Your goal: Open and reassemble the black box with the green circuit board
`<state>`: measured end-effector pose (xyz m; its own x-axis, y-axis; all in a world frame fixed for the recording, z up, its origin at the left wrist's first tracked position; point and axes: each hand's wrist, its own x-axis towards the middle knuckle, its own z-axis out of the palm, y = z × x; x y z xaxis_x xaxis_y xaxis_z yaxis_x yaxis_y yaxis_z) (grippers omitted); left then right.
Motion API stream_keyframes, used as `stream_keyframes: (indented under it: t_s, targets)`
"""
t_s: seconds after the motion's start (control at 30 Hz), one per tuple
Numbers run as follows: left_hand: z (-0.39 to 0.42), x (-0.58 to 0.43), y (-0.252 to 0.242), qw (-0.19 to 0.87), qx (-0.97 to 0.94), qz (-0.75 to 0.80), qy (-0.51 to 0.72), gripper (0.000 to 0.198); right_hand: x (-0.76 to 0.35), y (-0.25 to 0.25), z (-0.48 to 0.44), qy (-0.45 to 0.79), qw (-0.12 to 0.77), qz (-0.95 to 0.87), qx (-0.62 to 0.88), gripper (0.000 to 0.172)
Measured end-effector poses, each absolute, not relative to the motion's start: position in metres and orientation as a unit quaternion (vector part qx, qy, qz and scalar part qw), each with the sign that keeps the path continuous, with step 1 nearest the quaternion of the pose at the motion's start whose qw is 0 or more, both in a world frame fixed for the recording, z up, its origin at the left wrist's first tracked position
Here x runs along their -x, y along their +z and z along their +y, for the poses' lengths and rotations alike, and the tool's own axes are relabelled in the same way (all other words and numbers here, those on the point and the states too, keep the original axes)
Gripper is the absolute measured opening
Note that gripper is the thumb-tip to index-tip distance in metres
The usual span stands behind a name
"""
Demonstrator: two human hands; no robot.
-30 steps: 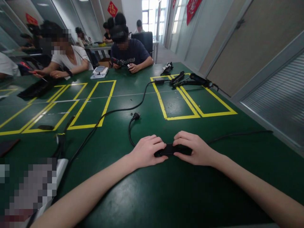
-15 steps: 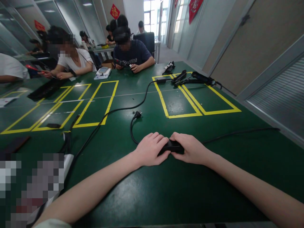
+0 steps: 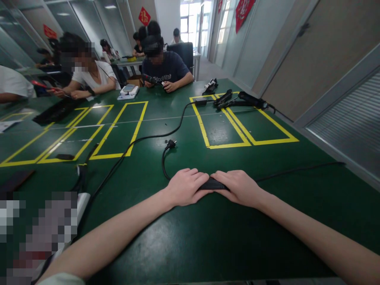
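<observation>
Just below the frame's centre, a slim, oblong black block (image 3: 215,183) with a ridged face is gripped at both ends: the left hand (image 3: 186,187) and right hand (image 3: 241,187) have bent fingers clamped on it, thumbs along its near edge. Upper left of them, a round-bodied plug (image 3: 171,144) tips a curved, rubbery cord (image 3: 163,163). The smooth green tabletop (image 3: 190,245) carries flat yellow tape (image 3: 276,142) in rectangles.
</observation>
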<state>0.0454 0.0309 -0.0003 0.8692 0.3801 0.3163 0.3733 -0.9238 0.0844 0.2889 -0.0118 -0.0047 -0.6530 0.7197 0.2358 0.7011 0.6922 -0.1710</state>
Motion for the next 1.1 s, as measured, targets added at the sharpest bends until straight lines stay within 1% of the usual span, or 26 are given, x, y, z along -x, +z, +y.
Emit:
stream_keyframes:
  t_s: [0.1, 0.23, 0.37, 0.47, 0.53, 0.63, 0.7, 0.77, 0.87, 1.0, 1.1]
  targets:
    - [0.031, -0.044, -0.001, -0.011, -0.964, 0.190, 0.184, 0.050, -0.289, -0.003, -0.014, 0.042, 0.159, -0.907, 0.388, 0.027]
    - [0.034, -0.042, -0.003, -0.062, -0.947, 0.212, 0.233, 0.060, -0.289, -0.004, -0.013, 0.099, 0.193, -0.892, 0.397, 0.025]
    - [0.036, -0.042, -0.006, -0.097, -0.940, 0.206, 0.254, 0.060, -0.286, 0.000, -0.012, 0.180, 0.220, -0.863, 0.417, 0.020]
    - [0.035, -0.042, -0.008, -0.109, -0.940, 0.199, 0.254, 0.058, -0.285, 0.008, -0.013, 0.317, 0.254, -0.804, 0.434, 0.029]
    - [0.034, -0.042, -0.008, -0.112, -0.942, 0.190, 0.254, 0.057, -0.287, 0.015, -0.014, 0.433, 0.253, -0.753, 0.427, 0.032]
    - [0.032, -0.041, -0.008, -0.113, -0.945, 0.169, 0.257, 0.057, -0.293, 0.023, -0.014, 0.587, 0.207, -0.672, 0.401, 0.033]
    - [0.032, -0.041, -0.008, -0.115, -0.946, 0.156, 0.261, 0.058, -0.295, 0.025, -0.014, 0.640, 0.171, -0.639, 0.390, 0.038]
    - [0.032, -0.041, -0.008, -0.115, -0.946, 0.151, 0.263, 0.057, -0.294, 0.026, -0.014, 0.639, 0.176, -0.646, 0.380, 0.038]
    - [0.033, -0.041, -0.008, -0.110, -0.944, 0.156, 0.270, 0.056, -0.289, 0.025, -0.015, 0.612, 0.214, -0.665, 0.370, 0.035]
    - [0.033, -0.041, -0.005, -0.104, -0.935, 0.156, 0.300, 0.046, -0.290, 0.022, -0.012, 0.627, 0.238, -0.645, 0.366, 0.041]
    - [0.030, -0.038, -0.003, -0.127, -0.911, 0.135, 0.368, 0.037, -0.300, 0.022, -0.008, 0.651, 0.262, -0.610, 0.368, 0.046]
